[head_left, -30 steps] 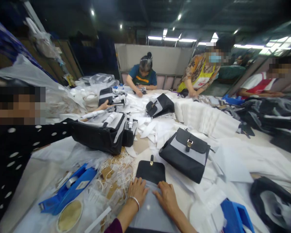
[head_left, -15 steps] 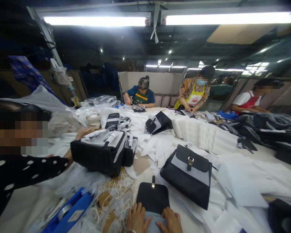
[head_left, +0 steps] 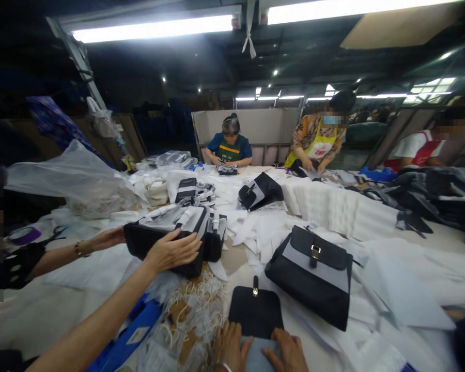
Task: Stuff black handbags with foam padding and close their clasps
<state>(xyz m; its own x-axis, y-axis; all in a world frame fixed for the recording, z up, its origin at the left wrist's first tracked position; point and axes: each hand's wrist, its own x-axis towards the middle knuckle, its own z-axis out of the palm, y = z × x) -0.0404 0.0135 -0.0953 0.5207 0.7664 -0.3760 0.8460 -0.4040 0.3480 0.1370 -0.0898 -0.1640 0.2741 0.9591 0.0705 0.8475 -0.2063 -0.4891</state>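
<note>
Close to the bottom edge lies a bag with a black flap [head_left: 256,311], a gold clasp and a grey body [head_left: 259,353]. My left hand [head_left: 231,349] rests on its left side, fingers stretched over the flap's lower corner. On the right side, my right hand [head_left: 287,352] lies with its fingers apart, touching the grey part and the flap's corner. A finished-looking black and grey bag [head_left: 309,281] with a gold buckle leans to the right of my hands.
At the left, a co-worker's two hands [head_left: 174,250] hold a large black bag [head_left: 147,240]. A blue tape dispenser [head_left: 134,330], strings [head_left: 196,305] and white sheets [head_left: 406,289] surround my bag. Three people sit or stand across the table.
The view has shifted slightly left, so things appear further right. The co-worker at left has brought a second arm across onto the large black bag. My hands remain on the flap bag.
</note>
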